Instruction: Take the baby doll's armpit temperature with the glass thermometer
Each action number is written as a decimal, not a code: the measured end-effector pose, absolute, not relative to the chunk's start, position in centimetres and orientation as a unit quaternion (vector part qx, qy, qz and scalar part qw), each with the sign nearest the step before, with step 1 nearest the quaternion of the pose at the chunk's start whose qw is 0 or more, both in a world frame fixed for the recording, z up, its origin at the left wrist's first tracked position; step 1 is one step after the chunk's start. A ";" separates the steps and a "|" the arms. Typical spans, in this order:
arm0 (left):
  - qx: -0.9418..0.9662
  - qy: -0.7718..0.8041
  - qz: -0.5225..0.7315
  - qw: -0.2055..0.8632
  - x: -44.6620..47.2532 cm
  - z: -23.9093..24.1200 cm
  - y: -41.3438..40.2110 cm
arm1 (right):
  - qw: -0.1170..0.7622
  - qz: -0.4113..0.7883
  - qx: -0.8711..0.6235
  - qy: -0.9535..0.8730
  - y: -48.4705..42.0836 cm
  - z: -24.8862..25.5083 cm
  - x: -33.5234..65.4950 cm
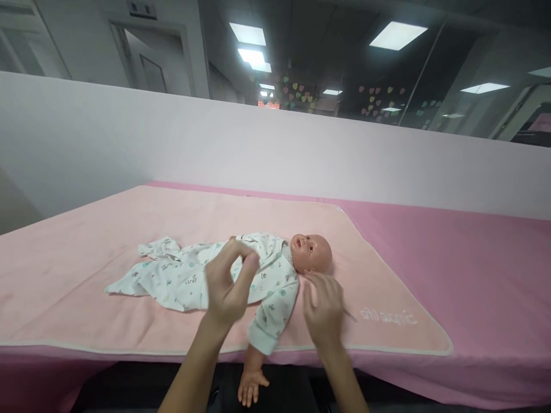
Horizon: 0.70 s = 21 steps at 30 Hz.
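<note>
A baby doll [312, 254] lies on its back on a pink mat [94, 241], its head to the right. It wears a white printed romper [181, 287], and one arm [251, 378] hangs over the table's near edge. Over the doll's middle is my left hand [230, 287], thumb and fingers curled together in a ring; whatever lies at their tips is too small to tell. My right hand [325, 307], slightly blurred, is closed beside the doll's neck and shoulder. A thin greyish stick [350, 316] juts from behind its fingers; the rest of it is hidden.
A darker pink cloth [486, 275] covers the table beneath the mat and drapes over its front. Behind the table runs a low white wall [275, 155] topped by a glass pane [327, 51]. Something dark [267, 396] stands below the front edge.
</note>
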<state>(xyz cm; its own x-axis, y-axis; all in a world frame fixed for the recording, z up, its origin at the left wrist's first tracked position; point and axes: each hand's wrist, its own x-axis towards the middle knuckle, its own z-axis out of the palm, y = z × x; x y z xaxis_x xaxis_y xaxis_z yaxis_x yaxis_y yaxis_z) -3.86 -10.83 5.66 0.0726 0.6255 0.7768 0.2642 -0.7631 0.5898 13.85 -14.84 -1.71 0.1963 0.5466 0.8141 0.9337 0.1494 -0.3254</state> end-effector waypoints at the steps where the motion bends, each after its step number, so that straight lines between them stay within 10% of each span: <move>1: 0.734 0.316 0.576 0.174 -2.7 6.6 -8.8 | 0.449 -0.220 -0.651 -0.571 -16.1 -2.7 15.3; 9: 0.852 0.364 0.289 0.240 0.6 3.7 -0.5 | 0.262 -0.206 -0.747 -0.575 -20.0 -8.2 22.6; 21: 0.817 0.256 0.214 0.470 -3.8 3.4 1.2 | 0.440 -0.054 -0.744 -0.500 -20.4 -1.8 22.1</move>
